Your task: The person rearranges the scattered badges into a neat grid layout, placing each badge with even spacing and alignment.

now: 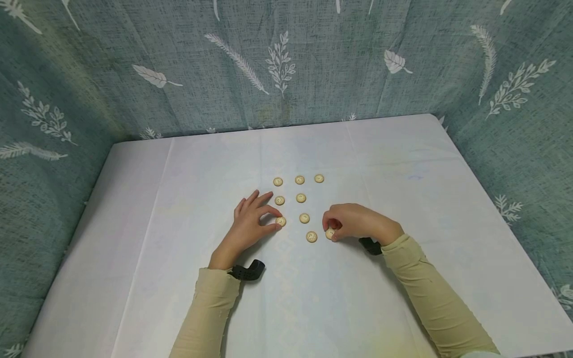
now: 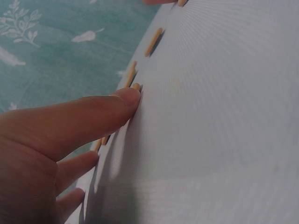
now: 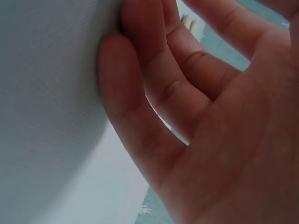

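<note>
In the head view, several round, pale wooden buttons lie on the white-covered table. My left hand (image 1: 247, 226) pinches the nearest button of the left column (image 1: 281, 222) between thumb and index finger, its other fingers spread. That button's edge (image 2: 136, 86) peeks past the thumb tip in the left wrist view. To the right, my right hand (image 1: 355, 221) has thumb and fingers round another button (image 1: 330, 233), close over the cloth. Between the hands lie a button (image 1: 304, 218) and a nearer one (image 1: 311, 236). In the right wrist view the fingers hide the held button.
Farther back lie more buttons: a left one (image 1: 278, 182), a middle one (image 1: 300, 180) and a right one (image 1: 319, 178), with two (image 1: 279, 200) just nearer. The white tablecloth (image 1: 447, 199) has fold lines. A green leaf-patterned curtain (image 1: 313, 64) borders the table's back and sides.
</note>
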A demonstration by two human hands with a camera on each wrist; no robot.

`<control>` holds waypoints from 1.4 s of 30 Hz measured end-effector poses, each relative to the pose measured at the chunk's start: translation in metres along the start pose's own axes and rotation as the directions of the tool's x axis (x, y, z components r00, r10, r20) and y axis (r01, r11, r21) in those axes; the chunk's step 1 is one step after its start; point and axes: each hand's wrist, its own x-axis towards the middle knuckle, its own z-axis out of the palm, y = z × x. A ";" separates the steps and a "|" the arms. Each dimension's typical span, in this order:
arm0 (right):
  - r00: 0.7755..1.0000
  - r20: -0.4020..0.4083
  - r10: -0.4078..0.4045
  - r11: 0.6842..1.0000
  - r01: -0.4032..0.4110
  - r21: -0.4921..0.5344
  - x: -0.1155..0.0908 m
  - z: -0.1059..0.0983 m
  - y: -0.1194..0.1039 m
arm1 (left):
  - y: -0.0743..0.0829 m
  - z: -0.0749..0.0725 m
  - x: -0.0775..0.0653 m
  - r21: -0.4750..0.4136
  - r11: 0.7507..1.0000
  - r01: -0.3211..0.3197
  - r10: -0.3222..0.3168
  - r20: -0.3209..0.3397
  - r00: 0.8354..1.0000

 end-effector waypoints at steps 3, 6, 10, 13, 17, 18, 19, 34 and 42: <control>1.000 0.000 0.001 1.000 -0.001 0.001 0.000 0.000 -0.001 | 0.000 0.000 0.000 0.000 1.000 -0.001 0.001 -0.003 1.000; 1.000 0.002 0.012 1.000 -0.012 -0.001 0.000 0.000 -0.001 | 0.000 0.000 0.000 -0.001 1.000 -0.004 0.004 -0.005 1.000; 0.999 0.005 0.032 0.999 -0.031 -0.006 0.000 0.000 -0.002 | 0.001 0.000 0.000 0.003 1.000 0.000 0.000 -0.003 1.000; 0.999 0.008 0.038 0.999 -0.038 -0.004 0.000 0.000 -0.003 | 0.001 0.001 0.000 0.007 1.000 0.003 -0.003 0.001 1.000; 1.000 0.012 0.028 1.000 -0.028 0.003 0.000 0.001 -0.003 | 0.001 0.001 0.000 0.007 1.000 0.001 -0.001 -0.001 1.000; 1.000 0.013 0.022 1.000 -0.022 0.007 0.000 0.001 -0.002 | 0.001 0.001 0.000 0.006 1.000 0.001 -0.001 -0.002 1.000; 1.000 0.013 0.017 1.000 -0.018 0.008 0.000 0.001 -0.002 | 0.001 0.000 0.000 0.006 1.000 0.000 0.000 -0.003 1.000; 0.998 0.028 0.048 0.995 -0.051 0.084 -0.001 0.000 0.001 | 0.000 0.001 0.000 0.011 1.000 0.008 -0.008 0.002 1.000; 0.999 0.032 0.042 0.994 -0.045 0.099 0.000 -0.002 0.003 | 0.001 0.000 0.000 0.006 1.000 0.009 -0.009 0.003 1.000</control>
